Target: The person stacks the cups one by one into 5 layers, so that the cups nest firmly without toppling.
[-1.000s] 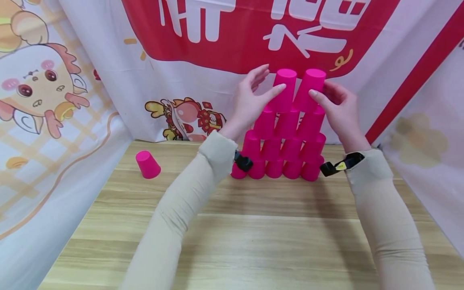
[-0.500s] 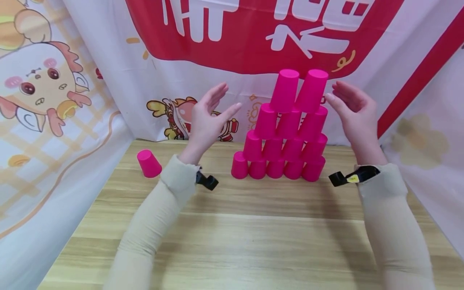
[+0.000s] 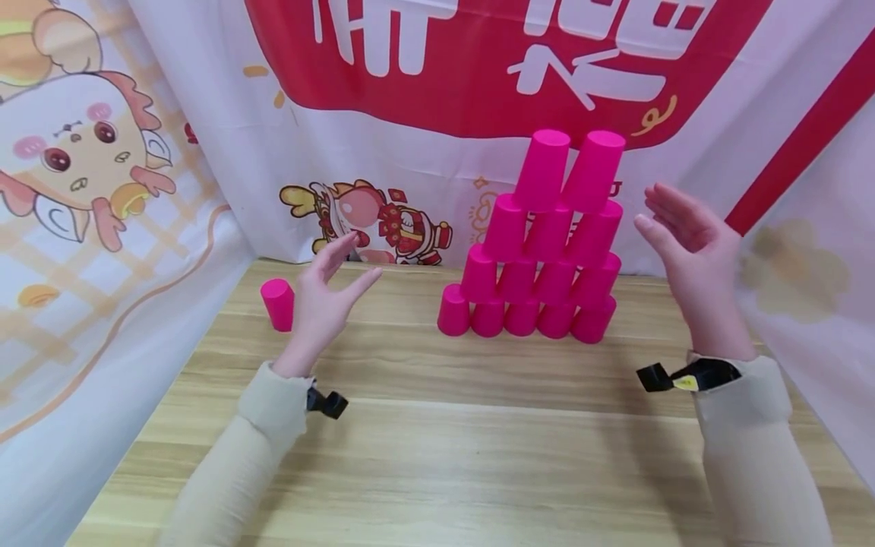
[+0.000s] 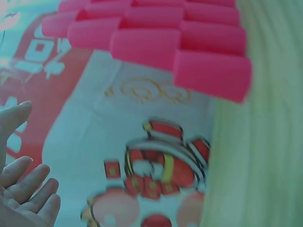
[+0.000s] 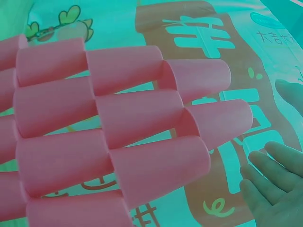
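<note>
A stack of upside-down pink cups (image 3: 519,281) rises in rows at the back of the table, with two cups (image 3: 542,171) side by side on top. One more pink cup (image 3: 277,305) stands alone at the left, upside down and partly hidden behind my left hand (image 3: 321,308). That hand holds nothing; its thumb and fingers are spread apart. To the right of the stack my right hand (image 3: 700,254) hovers, fingers loosely bent and apart from the cups. In the right wrist view the upper cups (image 5: 161,163) lie close by the fingers.
The wood-grain table (image 3: 465,456) reaches back to a white printed cloth (image 3: 410,152) with a red patch. Cloth side walls (image 3: 75,304) bound the left and right. Each wrist wears a small black camera (image 3: 331,404).
My left hand has drawn away from the top of the stack, down and left to the lone cup. My right hand has let go and moved right and down. The stack stands unchanged.
</note>
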Motion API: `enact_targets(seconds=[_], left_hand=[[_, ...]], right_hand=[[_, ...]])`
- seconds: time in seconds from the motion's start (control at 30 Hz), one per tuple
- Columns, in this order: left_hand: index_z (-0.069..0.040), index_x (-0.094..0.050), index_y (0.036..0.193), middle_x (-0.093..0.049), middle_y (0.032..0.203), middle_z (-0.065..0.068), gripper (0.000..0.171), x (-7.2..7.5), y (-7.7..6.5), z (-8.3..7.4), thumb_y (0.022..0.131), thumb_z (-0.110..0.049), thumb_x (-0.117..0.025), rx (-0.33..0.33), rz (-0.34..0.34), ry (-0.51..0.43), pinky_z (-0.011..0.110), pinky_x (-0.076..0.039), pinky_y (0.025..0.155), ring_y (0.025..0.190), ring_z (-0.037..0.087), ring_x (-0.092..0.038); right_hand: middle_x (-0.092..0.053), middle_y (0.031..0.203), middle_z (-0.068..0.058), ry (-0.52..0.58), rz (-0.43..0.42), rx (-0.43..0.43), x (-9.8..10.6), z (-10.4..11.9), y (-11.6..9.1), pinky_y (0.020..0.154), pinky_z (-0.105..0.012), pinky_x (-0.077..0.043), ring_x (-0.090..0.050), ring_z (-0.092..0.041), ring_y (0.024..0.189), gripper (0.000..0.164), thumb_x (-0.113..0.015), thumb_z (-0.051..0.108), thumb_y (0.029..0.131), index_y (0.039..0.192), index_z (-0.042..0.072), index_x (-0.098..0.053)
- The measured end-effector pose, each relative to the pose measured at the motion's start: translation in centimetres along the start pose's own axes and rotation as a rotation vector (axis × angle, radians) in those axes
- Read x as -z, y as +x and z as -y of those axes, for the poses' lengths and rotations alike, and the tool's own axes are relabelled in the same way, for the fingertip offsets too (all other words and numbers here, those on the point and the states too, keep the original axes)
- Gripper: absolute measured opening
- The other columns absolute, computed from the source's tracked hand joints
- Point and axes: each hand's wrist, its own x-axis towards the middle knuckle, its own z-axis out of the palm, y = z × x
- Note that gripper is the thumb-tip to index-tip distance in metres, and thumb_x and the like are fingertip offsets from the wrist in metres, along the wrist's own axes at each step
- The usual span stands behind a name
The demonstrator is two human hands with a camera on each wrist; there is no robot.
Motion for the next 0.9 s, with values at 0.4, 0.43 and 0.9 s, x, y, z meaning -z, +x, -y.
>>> enact_targets(seconds=[0.4,0.43,0.9], left_hand=[[-0.014,-0.053,0.148,-0.054,0.148,0.000,0.071,7.4,-2.4,5.4,0.087,-0.033,-0.084,0.194,-0.152,0.146,0.043,-0.031,0.117,0.139,0.017,-0.044],[-0.013,-0.052,0.148,-0.053,0.149,0.002,0.072,7.8,-2.5,5.9,0.087,-0.033,-0.084,0.215,-0.154,0.150,0.044,-0.030,0.118,0.140,0.020,-0.042],[-0.007,-0.031,0.159,-0.039,0.157,0.015,0.091,10.1,-1.9,9.9,0.090,-0.038,-0.080,0.430,-0.065,0.186,0.048,-0.039,0.112,0.138,0.035,-0.043]], right_hand=[[-0.058,0.144,-0.005,-0.053,0.034,-0.049,0.4,-3.0,-2.9,0.096,-0.013,-0.045,-0.054,-0.017,0.131,0.056,-0.078,0.024,0.093,0.145,0.018,-0.059],[-0.058,0.144,-0.005,-0.051,0.037,-0.051,0.5,-3.3,-3.0,0.097,-0.013,-0.045,-0.054,-0.017,0.130,0.056,-0.078,0.023,0.093,0.145,0.017,-0.059],[-0.057,0.144,-0.004,-0.158,0.057,-0.120,1.1,-6.1,-4.1,0.090,-0.010,-0.047,-0.055,-0.015,0.126,0.055,-0.074,0.027,0.096,0.147,0.019,-0.056]])
